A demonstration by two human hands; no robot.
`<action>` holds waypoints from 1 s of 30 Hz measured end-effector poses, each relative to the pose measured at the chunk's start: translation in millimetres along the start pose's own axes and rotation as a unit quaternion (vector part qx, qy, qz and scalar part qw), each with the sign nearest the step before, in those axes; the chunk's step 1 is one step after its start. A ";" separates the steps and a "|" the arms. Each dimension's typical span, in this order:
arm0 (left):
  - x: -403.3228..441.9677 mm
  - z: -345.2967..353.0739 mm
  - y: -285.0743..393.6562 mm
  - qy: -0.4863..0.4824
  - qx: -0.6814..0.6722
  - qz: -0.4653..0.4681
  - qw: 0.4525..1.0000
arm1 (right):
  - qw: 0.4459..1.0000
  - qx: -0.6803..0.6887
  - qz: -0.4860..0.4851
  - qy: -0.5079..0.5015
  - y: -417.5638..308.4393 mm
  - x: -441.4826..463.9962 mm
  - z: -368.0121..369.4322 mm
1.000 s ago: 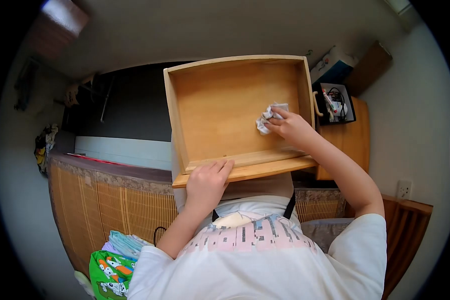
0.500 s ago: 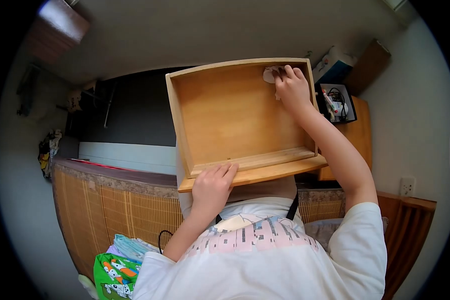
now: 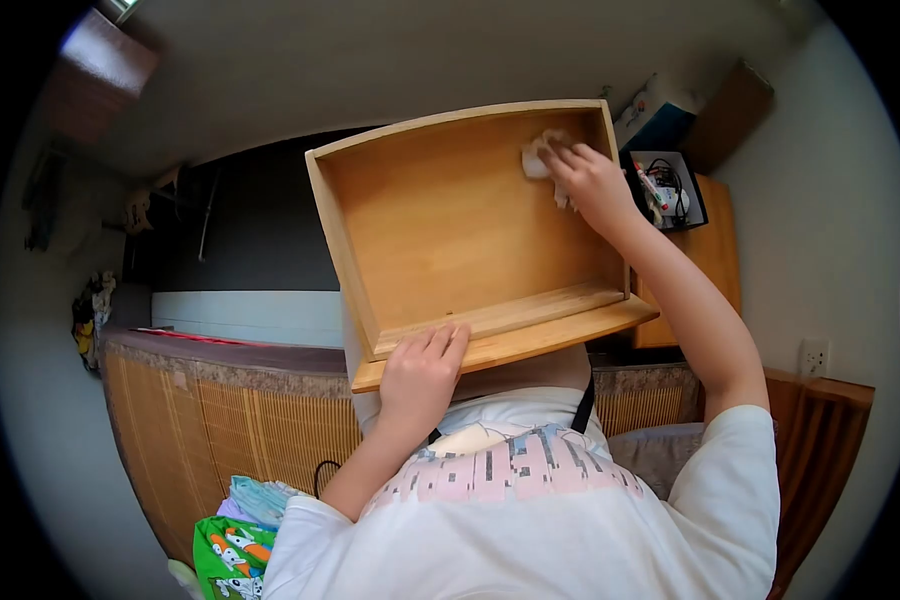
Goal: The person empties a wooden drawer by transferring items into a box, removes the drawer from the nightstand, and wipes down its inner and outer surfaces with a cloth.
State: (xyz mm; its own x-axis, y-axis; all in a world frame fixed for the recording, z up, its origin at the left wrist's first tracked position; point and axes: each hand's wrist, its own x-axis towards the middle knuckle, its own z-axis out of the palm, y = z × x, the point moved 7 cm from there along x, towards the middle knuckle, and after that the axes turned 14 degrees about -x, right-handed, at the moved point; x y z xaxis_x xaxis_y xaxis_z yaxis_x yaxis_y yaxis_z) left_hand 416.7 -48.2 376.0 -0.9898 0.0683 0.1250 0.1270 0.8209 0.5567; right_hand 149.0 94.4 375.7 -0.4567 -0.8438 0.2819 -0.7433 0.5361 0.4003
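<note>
A wooden drawer point(image 3: 470, 240) rests on my lap, its open side facing me and tilted slightly. My left hand point(image 3: 422, 375) grips the drawer's near front panel, fingers curled over the top edge and the thumb hidden. Inside the far right corner area, my right hand point(image 3: 592, 185) holds a crumpled white tissue point(image 3: 537, 160) against or just above the drawer's bottom. Its fingers are closed on the tissue, part of which hangs below them.
A bed with a bamboo mat point(image 3: 260, 400) lies around me. To the right, a black box point(image 3: 692, 205) of cables and small items sits on a wooden cabinet point(image 3: 715, 270). Folded clothes point(image 3: 235, 550) lie at lower left. A wall socket point(image 3: 814, 357) is at right.
My right hand and the tissue have shifted slightly away from the drawer's far right corner. The drawer has tilted a little, its left side moving further left. My left hand keeps its grip.
</note>
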 end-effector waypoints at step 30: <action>-0.9 -1.7 -5.3 0.018 0.000 0.004 1.000 | 0.929 0.098 -0.154 -0.323 -36.7 -83.4 -10.2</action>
State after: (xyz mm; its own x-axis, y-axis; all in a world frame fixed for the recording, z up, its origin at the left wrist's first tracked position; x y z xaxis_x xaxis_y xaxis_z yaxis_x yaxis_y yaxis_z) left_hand 417.0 -53.6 374.4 -0.9859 0.0544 0.1583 0.1345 0.8210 0.5549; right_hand 219.4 145.5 346.5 -0.3590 -0.8299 -0.4271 -0.9329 0.3053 0.1909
